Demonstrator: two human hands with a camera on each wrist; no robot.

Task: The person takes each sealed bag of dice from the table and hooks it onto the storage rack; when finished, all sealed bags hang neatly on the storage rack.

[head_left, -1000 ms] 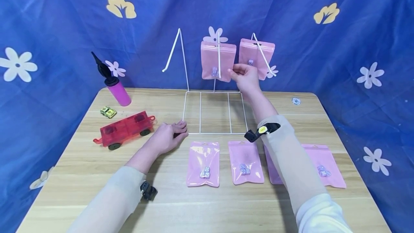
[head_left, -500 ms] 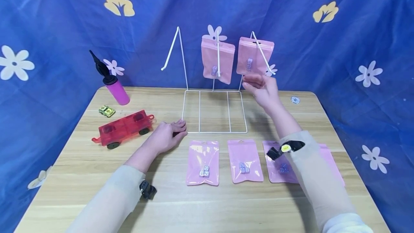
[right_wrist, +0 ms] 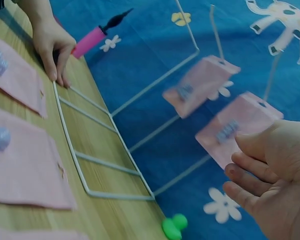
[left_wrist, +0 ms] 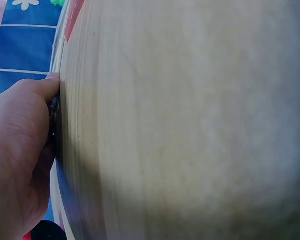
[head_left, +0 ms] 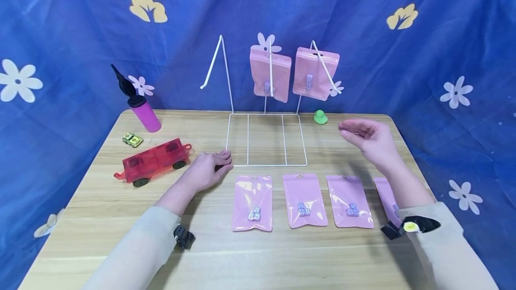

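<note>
My left hand (head_left: 210,170) holds the front left corner of a white wire display rack (head_left: 266,164) on the table. Two pink zip bags with small dice inside hang from its hooks: a middle bag (head_left: 273,74) and a right bag (head_left: 316,73). My right hand (head_left: 372,142) is in the air right of the rack, its fingers loosely bent and nothing in them. Below it, pink dice bags lie in a row: the leftmost bag (head_left: 253,191), a second bag (head_left: 304,194), a third bag (head_left: 349,196), and a fourth bag (head_left: 385,191) partly hidden by my right arm.
Left on the table stand a pink hand pump (head_left: 146,115), a small yellow toy car (head_left: 132,139) and a red toy wagon (head_left: 155,160). A green rubber duck (head_left: 320,117) sits behind, right of the rack. A blue patterned cloth (head_left: 181,8) encloses the table.
My right hand has let go of the hanging bags and moved right and down. The green duck and third lying bag have come into sight. My left hand has stayed put.
</note>
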